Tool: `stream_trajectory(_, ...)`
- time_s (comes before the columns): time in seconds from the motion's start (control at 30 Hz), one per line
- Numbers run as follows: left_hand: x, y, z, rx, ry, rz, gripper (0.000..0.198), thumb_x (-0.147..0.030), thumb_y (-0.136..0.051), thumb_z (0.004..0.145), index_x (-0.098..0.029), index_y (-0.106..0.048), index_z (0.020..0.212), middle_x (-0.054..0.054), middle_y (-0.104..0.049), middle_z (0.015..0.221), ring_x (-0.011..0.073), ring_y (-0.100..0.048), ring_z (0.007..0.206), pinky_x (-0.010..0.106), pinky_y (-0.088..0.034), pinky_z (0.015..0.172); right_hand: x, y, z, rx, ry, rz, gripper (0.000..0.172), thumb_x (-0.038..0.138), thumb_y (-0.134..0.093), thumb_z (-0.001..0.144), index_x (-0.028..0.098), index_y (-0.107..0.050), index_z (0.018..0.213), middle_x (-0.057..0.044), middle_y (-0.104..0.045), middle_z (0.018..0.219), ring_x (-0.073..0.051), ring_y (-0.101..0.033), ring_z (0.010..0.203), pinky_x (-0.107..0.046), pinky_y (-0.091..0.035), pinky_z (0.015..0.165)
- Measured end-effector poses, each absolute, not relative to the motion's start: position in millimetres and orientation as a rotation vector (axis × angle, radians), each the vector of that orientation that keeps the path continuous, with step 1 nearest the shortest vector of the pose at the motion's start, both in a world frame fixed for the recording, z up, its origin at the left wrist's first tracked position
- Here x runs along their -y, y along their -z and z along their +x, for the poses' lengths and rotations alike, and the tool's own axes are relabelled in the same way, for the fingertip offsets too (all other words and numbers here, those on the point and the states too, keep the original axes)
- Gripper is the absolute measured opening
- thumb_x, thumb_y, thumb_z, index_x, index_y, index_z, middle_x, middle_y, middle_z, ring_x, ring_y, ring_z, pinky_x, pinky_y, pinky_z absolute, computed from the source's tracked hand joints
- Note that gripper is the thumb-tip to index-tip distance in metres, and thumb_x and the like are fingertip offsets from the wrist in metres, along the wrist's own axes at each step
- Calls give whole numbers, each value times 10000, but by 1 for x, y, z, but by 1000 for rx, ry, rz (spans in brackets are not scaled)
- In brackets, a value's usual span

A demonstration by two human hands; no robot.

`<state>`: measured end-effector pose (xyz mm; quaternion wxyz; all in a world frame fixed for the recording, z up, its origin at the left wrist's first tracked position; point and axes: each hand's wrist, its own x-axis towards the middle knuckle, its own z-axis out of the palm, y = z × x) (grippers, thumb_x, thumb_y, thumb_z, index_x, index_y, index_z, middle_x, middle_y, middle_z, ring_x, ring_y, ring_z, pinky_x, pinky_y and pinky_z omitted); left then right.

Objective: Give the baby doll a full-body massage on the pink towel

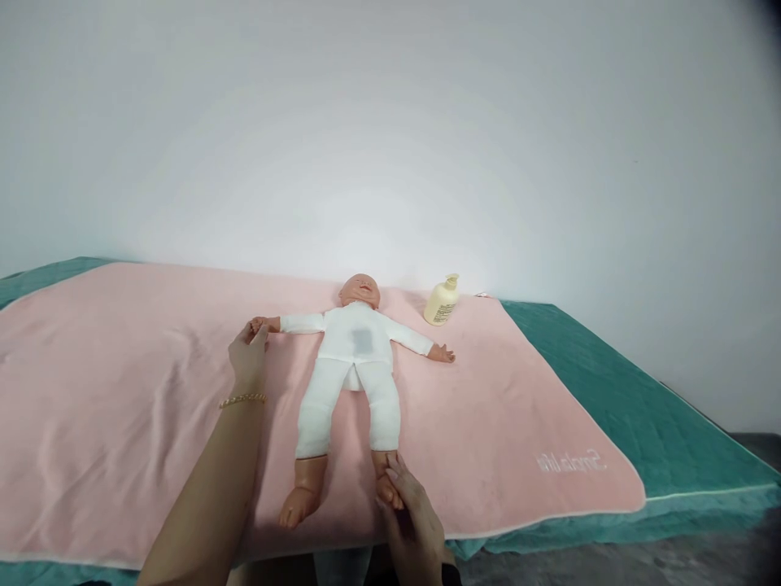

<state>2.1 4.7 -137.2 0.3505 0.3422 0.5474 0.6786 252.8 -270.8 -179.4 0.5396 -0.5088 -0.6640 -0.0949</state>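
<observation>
Baby doll in white lies face up on the pink blanket, arms spread. From here, the person's left hand is closed around the doll's right fist; the right hand grasps its left foot. A cream pump bottle stands near the doll's head.

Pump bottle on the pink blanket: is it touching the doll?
Apart. The head view shows a strip of pink blanket between the pump bottle and the doll, even at its nearest hand.
</observation>
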Motion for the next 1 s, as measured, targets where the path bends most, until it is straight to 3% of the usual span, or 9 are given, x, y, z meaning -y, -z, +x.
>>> stream_trajectory(0.1,3,123,19,-1290,-1846,856,525,-350,-705,766,-181,-622,1255,104,-668,1187,213,-642,1047,361,-512,921,270,177,254,1570,207,-1231,390,175,-548,932,238,-562,1316,-78,-703,1169,-227,-689,1055,-318,-618,838)
stream_trajectory(0.23,12,110,35,-1182,-1915,999,548,-409,-678,825,-184,-588,1316,119,-585,1358,249,-564,1229,385,-467,1016,263,167,258,1543,216,-1268,380,171,-503,950,218,-537,1326,-99,-676,1214,-226,-654,1122,-340,-614,843)
stream_trajectory(0.43,25,100,42,-1194,-1803,1283,448,-407,-658,848,-195,-648,1242,97,-643,1287,252,-581,1216,406,-443,1051,244,144,260,1517,269,-1243,392,151,-506,946,214,-518,1332,-105,-660,1204,-212,-632,1143,-345,-613,840)
stream_trajectory(0.73,37,94,55,-1164,-1456,1824,378,-372,-718,773,-226,-713,1122,56,-703,1184,262,-623,1143,406,-450,1038,207,122,254,1408,222,-1147,450,111,-498,938,241,-447,1366,-122,-594,1242,-222,-588,1191,-404,-585,897)
stream_trajectory(1.0,31,102,55,-997,-1312,2105,361,-366,-673,824,-253,-693,1166,34,-677,1235,241,-574,1226,402,-402,1064,177,119,254,1467,111,-1094,418,94,-499,931,248,-473,1319,-126,-574,1236,-239,-544,1236,-452,-555,942)
